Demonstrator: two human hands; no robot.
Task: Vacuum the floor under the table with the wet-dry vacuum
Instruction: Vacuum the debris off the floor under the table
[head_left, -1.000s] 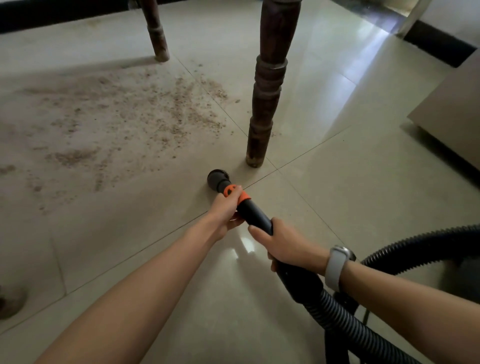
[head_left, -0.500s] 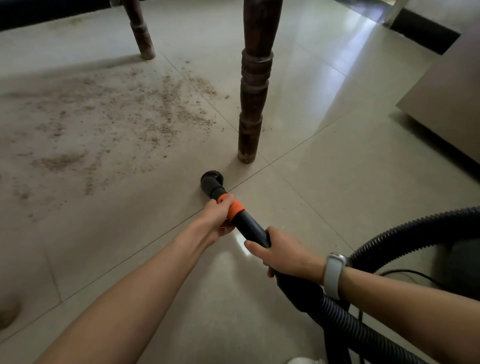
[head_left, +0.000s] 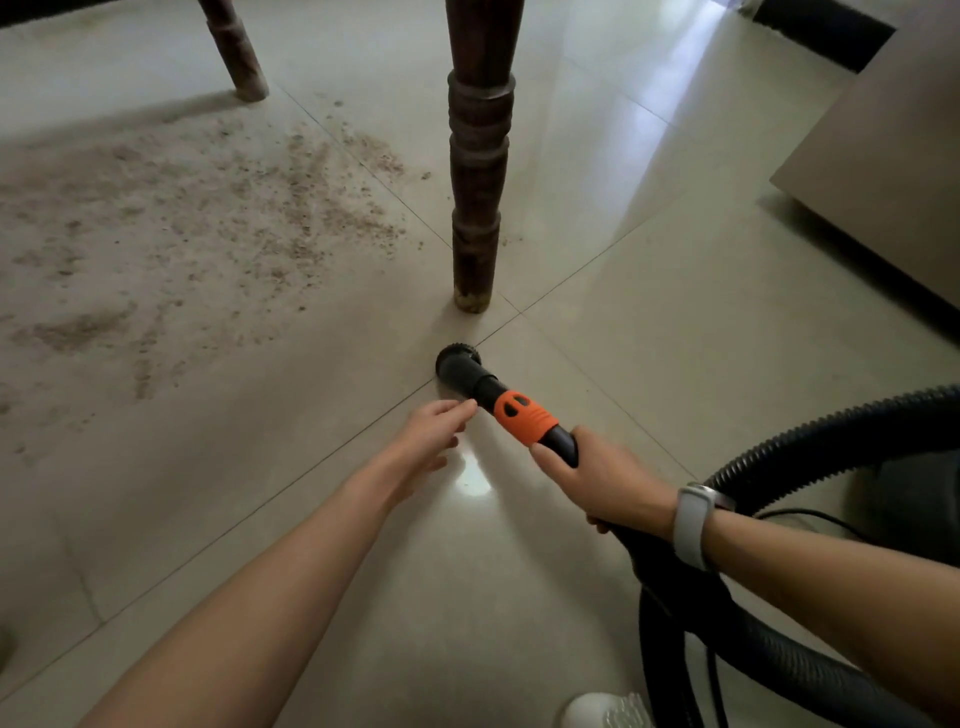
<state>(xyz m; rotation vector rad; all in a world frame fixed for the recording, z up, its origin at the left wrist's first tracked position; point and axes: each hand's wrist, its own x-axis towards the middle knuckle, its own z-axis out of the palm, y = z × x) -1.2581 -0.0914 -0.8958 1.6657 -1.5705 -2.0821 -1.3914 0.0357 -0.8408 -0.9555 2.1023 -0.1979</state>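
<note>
The vacuum nozzle (head_left: 460, 364) is black with a round brush tip and an orange collar (head_left: 524, 417). Its tip sits low over the tiled floor, just in front of the near table leg (head_left: 477, 171). My right hand (head_left: 602, 480) grips the black tube behind the orange collar. My left hand (head_left: 428, 434) is off the tube, fingers relaxed, its fingertips close beside the nozzle's neck. Brown dirt (head_left: 218, 218) is scattered across the floor under the table, to the left of the nozzle. The ribbed black hose (head_left: 810, 447) loops away at the right.
A second table leg (head_left: 234, 52) stands at the back left. A beige cabinet (head_left: 883, 156) is at the right. A thin power cord (head_left: 810, 517) lies beside the hose. A white shoe tip (head_left: 602, 709) shows at the bottom edge.
My left hand has let go of the orange collar and now hovers beside the nozzle. The nozzle stays near the table leg; the view has shifted slightly.
</note>
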